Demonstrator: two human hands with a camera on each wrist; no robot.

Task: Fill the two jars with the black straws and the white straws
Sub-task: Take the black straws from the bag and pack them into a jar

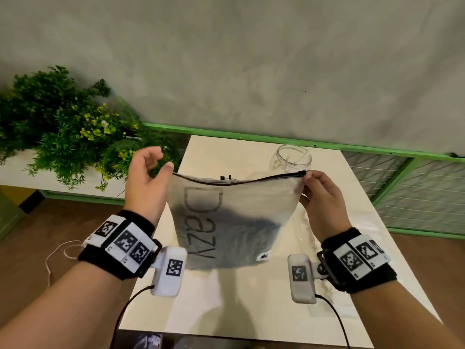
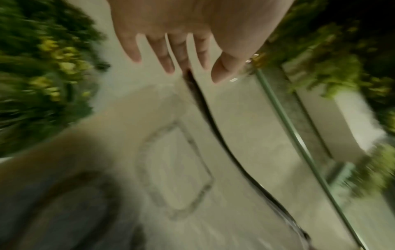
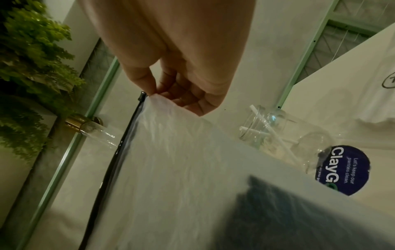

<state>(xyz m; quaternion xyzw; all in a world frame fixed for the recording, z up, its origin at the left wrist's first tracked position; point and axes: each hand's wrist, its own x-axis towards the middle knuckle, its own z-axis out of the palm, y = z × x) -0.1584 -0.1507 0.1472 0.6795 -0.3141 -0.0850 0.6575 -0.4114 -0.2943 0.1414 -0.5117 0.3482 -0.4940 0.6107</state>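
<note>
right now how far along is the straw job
Early. The clear jar holds a few white straws; black straw tips show behind the frosted zip bag. The right hand pinches its corner, the left hand is open beside it. Most filling remains.

Dim greenish indoor light, heavy motion blur in left wrist view, wide-angle edge warp.

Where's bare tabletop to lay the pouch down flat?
Bare: near half of the table, between the wrists and the front edge. Crowded: far end, where the jar with white straws stands behind the pouch pinched by the right hand.
</note>
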